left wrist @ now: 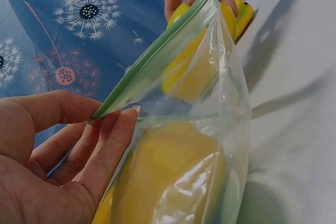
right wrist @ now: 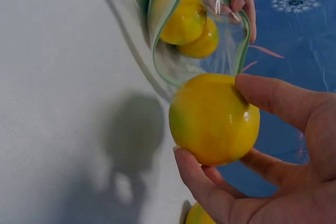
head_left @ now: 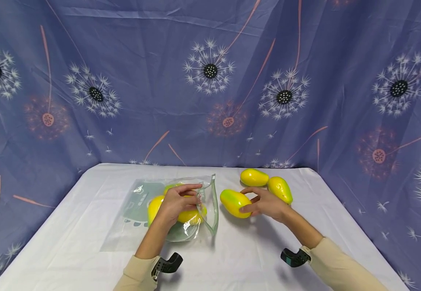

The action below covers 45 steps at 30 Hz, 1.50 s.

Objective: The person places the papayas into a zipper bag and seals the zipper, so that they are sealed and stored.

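A clear zip bag with a green-edged mouth lies on the table, its opening facing right. At least two yellow-green mangoes show inside it. My left hand pinches the bag's green rim between thumb and fingers, and the mouth gapes. My right hand grips another mango with thumb and fingertips. That mango is just outside the opening, apart from the rim in the head view. Beyond the right hand, two more mangoes lie close together on the cloth.
A white cloth covers the table. Behind and beside it hangs a blue curtain with dandelion prints. Each wrist carries a small black camera mount.
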Available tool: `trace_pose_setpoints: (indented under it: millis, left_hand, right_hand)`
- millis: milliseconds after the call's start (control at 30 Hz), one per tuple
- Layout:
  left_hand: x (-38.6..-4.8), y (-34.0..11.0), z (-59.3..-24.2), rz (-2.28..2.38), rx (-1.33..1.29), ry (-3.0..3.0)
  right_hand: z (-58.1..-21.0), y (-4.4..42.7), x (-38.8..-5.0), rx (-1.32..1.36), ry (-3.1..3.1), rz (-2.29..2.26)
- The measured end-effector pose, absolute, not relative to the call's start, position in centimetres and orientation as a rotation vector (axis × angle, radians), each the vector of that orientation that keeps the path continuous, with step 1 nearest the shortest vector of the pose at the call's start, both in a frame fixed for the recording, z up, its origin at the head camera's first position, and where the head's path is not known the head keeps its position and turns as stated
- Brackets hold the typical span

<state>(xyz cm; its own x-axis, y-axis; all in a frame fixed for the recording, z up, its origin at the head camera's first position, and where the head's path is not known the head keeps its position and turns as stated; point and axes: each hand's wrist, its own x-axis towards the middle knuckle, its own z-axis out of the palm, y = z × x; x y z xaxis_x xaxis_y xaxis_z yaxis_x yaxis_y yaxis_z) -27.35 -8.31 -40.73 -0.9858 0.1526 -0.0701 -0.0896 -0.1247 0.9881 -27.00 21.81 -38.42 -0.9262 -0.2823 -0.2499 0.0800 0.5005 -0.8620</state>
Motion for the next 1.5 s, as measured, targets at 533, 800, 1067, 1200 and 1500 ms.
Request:
trace_pose_setpoints:
  millis: [533, 800, 1067, 1200, 1500]
  left_hand:
    - [-27.4, -8.3, -40.8, 2.234, 0.068, 1.987]
    - [-27.4, -8.2, -40.9, 2.234, 0.068, 1.974]
    - [-27.4, -8.2, -40.9, 2.232, 0.045, 1.982]
    - [-27.4, -8.2, -40.9, 2.232, 0.046, 1.982]
    - [-27.4, -8.3, -40.9, 2.226, 0.057, 1.979]
  right_hand:
    - [-37.9, 21.1, -27.2, -0.236, 2.261, -1.365]
    - [-38.1, 20.8, -26.8, -0.224, 2.285, -1.327]
    - [-38.1, 20.5, -27.1, -0.249, 2.247, -1.345]
    - [-38.2, 20.4, -27.2, -0.251, 2.222, -1.349]
    - [-38.3, 20.3, -27.5, -0.250, 2.181, -1.332]
